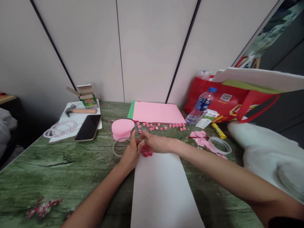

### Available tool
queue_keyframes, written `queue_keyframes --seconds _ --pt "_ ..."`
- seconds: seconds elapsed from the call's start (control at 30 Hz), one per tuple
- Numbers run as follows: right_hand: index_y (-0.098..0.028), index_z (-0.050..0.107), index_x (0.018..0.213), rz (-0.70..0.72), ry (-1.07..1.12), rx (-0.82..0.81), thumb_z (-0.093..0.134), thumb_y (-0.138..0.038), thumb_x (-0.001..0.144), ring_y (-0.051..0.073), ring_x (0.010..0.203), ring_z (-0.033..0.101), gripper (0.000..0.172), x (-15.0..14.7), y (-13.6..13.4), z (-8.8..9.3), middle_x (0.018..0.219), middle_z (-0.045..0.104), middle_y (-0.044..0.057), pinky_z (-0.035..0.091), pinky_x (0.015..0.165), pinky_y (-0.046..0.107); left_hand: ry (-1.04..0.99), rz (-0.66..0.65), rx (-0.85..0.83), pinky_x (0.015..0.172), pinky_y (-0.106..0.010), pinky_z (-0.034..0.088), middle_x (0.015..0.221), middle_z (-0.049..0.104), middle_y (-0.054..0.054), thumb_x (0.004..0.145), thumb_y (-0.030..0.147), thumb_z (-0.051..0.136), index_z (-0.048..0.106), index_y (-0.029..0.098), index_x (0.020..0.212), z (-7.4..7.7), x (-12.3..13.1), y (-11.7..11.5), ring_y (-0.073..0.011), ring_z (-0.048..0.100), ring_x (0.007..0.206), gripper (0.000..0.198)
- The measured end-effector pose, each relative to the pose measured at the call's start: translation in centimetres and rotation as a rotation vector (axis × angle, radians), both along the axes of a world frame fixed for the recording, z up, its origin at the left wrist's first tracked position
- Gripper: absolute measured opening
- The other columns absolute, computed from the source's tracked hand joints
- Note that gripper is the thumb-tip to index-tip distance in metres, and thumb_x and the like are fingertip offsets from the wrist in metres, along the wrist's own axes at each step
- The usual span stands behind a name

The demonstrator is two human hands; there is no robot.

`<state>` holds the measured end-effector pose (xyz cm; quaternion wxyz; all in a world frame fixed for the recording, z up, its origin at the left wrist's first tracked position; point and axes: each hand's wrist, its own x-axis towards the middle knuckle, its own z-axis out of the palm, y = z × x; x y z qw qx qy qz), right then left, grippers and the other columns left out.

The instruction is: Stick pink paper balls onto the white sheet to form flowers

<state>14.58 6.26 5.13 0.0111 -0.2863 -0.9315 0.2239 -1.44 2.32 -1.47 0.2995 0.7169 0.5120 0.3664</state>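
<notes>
The left hand [130, 155] and right hand [155, 143] meet at the white board's [161, 186] far end beside red-pink flowers [146, 154], fingers bent close, apparently for fine control, their grip indiscernible.

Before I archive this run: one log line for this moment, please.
left hand, right hand: close together | reddish rosettes: on white board, beside hands | grip: unclear

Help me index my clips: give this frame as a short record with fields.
Left hand: at the far end of the white panel, fingers close to the right hand's
Right hand: beside dark pink rolled flowers
Held item: too small to tell
Beyond the hands: small pink rolls, pink sheet
Left side: hammer, phone
Right side: bottle, red bag, yellow tube
</notes>
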Motion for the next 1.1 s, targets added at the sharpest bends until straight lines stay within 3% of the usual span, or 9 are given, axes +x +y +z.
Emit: queue_keyframes --seconds 0.33,0.67,0.93,1.1 --pt "-0.007 0.065 0.072 0.061 -0.025 -0.033 0.052 0.001 0.075 0.004 0.062 0.049 0.015 0.1 -0.1 0.5 0.112 0.044 0.011 0.049 0.068 0.024 0.06 -0.056 0.099 0.09 -0.045 0.046 0.119 0.057 -0.017 0.089 0.029 0.039 0.002 0.014 0.144 -1.1 0.2 -0.2 -0.0243 0.057 0.108 0.068" --pt "-0.006 0.067 0.069 0.074 -0.123 0.003 0.052 0.002 0.073 0.008 0.066 0.051 0.017 -0.8 0.4 0.5 0.105 0.046 0.013 0.047 0.072 0.026 -0.02 -0.013 -0.01 0.088 -0.044 0.047 0.121 0.059 -0.019 0.092 0.041 0.035 0.003 0.01 0.143 -0.1 0.2 -0.3 -0.0275 0.06 0.106 0.068" --pt "-0.003 0.068 0.078 -0.019 -0.181 0.007 0.054 0.0 0.076 0.004 0.056 0.049 0.015 -1.3 0.0 0.6 0.106 0.049 0.014 0.045 0.057 0.023 -0.016 -0.007 -0.012 0.086 -0.044 0.048 0.122 0.058 -0.019 0.092 0.04 0.035 0.003 0.011 0.143 0.2 0.3 -0.4 -0.0283 0.062 0.103 0.067" --pt "-0.007 0.068 0.073 -0.011 -0.118 0.009 0.052 0.002 0.074 0.005 0.059 0.052 0.019 -0.7 0.1 1.2 0.112 0.052 0.013 0.046 0.062 0.022 -0.021 -0.003 -0.015 0.084 -0.042 0.049 0.117 0.061 -0.018 0.091 0.037 0.034 0.001 0.01 0.143 0.1 0.2 -0.4 -0.0252 0.064 0.098 0.067"
